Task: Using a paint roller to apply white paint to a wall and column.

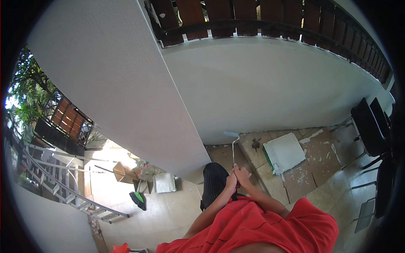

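Both of my hands clasp the handle of a paint roller, which points away from me. My left hand is on the left of the grip and my right hand overlaps it on the right. The handle is mostly hidden by my fingers. At the far end the pale roller sleeve lies low by the foot of a light wall; I cannot tell whether it touches. To the right, a white paint-smeared slab or container with a green side rests on the tiled step.
A wide pillar stands close on the left. Paint-spotted cardboard covers floor on the right, near black chairs. Leftward are an aluminium ladder, a green broom head, and a cardboard box. A slatted railing tops the wall.
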`<state>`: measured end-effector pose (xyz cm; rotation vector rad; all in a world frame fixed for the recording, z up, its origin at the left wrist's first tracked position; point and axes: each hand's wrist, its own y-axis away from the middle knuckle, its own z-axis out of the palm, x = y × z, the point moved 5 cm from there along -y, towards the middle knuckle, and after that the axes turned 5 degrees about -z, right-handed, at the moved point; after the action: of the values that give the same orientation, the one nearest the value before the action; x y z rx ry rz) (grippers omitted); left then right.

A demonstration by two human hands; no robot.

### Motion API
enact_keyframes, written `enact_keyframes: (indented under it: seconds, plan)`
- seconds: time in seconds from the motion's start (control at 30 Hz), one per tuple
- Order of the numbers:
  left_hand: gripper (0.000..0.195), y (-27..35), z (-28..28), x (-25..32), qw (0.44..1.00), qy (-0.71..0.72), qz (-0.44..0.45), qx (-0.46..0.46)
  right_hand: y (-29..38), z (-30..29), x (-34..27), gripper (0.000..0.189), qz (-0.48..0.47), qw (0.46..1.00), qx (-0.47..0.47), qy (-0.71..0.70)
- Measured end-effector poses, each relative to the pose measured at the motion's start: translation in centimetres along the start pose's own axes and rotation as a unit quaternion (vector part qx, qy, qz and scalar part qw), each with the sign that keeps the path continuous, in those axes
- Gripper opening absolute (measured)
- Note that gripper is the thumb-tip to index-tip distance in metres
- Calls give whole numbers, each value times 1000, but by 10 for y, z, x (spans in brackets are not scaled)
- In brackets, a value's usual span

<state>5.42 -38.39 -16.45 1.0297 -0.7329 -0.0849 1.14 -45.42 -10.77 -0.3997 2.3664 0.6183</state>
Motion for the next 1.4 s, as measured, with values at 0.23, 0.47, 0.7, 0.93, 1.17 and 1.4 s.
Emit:
enact_keyframes:
  seconds: [0.23,0.47,0.7,0.93,1.17,1.4]
  plan:
    - [32,33,8,5,998,1,62,5,-54,39,44,55,154,930,-205,-265]
    - [13,34,-2,6,996,58,10,-65,-61,58,-3,40,179,791,-264,-521]
    - [11,30,-7,1,995,20,3,-94,-77,92,27,15,118,858,-115,-487]
    - [16,25,-12,22,994,-101,10,-32,-94,111,34,14,166,851,-105,-487]
    - [7,0,-20,18,980,-40,-186,-59,-98,118,36,18,151,869,-70,-466]
    - [15,-3,-16,29,990,-127,-19,51,-111,126,48,19,198,844,-62,-494]
